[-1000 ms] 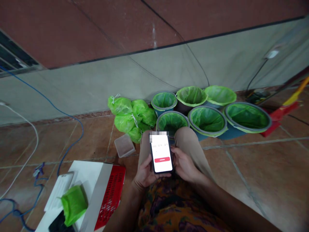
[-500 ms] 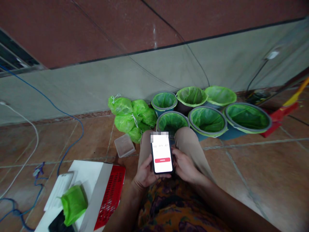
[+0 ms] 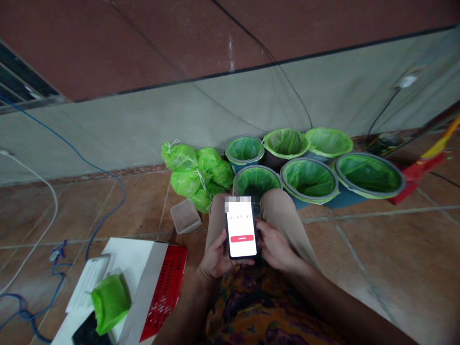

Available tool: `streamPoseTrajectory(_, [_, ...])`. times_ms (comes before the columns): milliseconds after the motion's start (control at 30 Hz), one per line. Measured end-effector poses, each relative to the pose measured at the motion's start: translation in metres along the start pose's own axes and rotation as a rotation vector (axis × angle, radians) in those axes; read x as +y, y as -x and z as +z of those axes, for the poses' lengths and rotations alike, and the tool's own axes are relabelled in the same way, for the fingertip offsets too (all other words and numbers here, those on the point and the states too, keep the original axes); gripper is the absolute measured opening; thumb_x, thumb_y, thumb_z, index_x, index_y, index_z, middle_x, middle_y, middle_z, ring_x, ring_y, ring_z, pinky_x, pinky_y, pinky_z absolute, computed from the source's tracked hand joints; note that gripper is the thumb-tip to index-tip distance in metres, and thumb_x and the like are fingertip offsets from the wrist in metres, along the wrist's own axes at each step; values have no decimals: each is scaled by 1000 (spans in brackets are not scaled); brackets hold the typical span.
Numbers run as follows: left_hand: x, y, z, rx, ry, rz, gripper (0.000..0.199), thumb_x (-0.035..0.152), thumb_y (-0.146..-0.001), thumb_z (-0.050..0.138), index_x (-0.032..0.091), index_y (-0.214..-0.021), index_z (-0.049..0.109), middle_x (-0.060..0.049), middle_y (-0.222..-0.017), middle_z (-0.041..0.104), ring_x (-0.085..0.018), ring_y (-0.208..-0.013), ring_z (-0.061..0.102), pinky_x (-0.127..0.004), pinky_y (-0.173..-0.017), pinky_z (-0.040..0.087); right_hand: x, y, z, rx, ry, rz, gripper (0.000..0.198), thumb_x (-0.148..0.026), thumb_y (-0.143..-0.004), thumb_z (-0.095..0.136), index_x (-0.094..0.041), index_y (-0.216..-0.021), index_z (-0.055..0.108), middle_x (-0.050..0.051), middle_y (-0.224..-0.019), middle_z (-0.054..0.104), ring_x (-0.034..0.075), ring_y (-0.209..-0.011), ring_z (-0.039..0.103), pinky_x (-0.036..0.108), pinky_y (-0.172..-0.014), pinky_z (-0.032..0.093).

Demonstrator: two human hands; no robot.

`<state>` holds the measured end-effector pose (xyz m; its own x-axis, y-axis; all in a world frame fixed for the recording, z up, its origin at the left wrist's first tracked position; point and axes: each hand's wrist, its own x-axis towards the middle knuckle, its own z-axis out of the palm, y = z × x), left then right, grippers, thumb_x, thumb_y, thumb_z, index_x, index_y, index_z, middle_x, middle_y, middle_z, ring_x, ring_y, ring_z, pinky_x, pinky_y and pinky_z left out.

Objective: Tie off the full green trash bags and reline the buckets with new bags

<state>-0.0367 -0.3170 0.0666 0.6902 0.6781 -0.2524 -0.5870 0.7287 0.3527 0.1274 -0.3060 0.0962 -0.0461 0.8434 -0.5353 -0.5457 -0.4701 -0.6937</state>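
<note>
The left hand (image 3: 215,256) is curled around the left side and bottom of a phone (image 3: 241,232). The right hand (image 3: 275,247) is curled against the phone's right side, so both hands hold it between them. The phone stands up tall in the hands, its long way pointing away from the person, over the knees (image 3: 276,206). Its screen is lit white with a red bar in the middle. Both hands touch it; neither is nearer.

Just past the knees, on the tiled floor (image 3: 377,249), stand six round bins, and each one has a green bag lining it. The nearest bin (image 3: 256,182) sits right behind the phone. I cannot see anything inside the bins but the liners. To their left lies a heap of tied green bags (image 3: 194,172), full and knotted. Near them is a small clear box (image 3: 185,216); it looks empty. Down at the left is a red basket (image 3: 165,287) beside a white board (image 3: 122,254), with a loose green bag (image 3: 109,302) lying on it.
</note>
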Motion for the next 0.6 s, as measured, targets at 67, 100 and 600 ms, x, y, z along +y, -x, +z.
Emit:
streamPoseTrajectory(67, [0,0,1,0,1,-1,57,46,-96,41,16,-145,43,-19,-126,65,-34,-113,63,-51,-85,55,0,0,0,-11,0,5,18,-33,-66,65,-20,-78,67,-4,-54,52,15,-62,55,25,-56,42])
streamPoseTrajectory(100, [0,0,1,-3,2,-2,57,46,-96,40,16,-144,44,-18,-125,65,-34,-112,64,-50,-83,56,0,0,0,-16,-1,6,18,-33,-67,65,-20,-79,67,-4,-54,53,15,-61,54,25,-56,42])
streamPoseTrajectory(600, [0,0,0,-5,26,3,55,46,-97,39,14,-140,49,-18,-120,68,-31,-103,67,-47,-78,58,0,1,0,-30,5,5,19,-33,-67,65,-20,-79,67,-2,-60,59,15,-61,55,26,-57,43])
